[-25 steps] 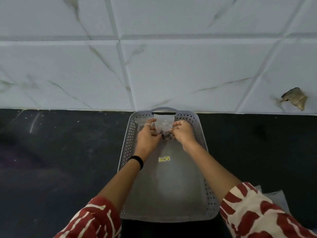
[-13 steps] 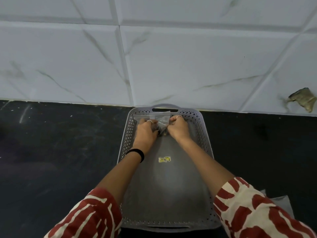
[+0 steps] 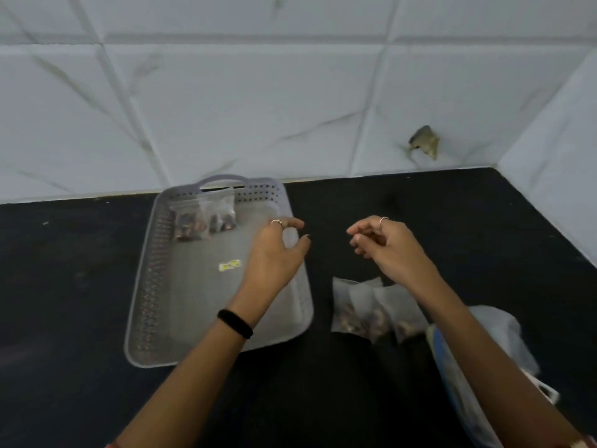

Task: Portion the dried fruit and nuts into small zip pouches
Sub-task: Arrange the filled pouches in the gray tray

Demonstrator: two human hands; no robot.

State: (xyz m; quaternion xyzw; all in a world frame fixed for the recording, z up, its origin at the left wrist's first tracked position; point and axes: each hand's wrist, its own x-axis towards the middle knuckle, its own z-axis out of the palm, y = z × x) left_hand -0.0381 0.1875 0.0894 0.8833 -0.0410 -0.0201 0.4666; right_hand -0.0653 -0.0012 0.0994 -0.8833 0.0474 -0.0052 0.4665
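Bare counter [image 3: 326, 250] between tray [image 3: 302, 315] and pouches [image 3: 371, 312]

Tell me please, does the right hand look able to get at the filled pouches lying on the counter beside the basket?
Probably yes. The right hand hangs empty above the counter, and the filled pouches lie in the open just below its wrist, apart from the basket, with nothing lying over them.

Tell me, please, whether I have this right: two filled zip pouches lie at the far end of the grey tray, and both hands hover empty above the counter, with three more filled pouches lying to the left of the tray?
Not quite: in the head view the three pouches lie right of the grey tray, under the right hand. The rest holds: two pouches at the far end, left hand empty too.
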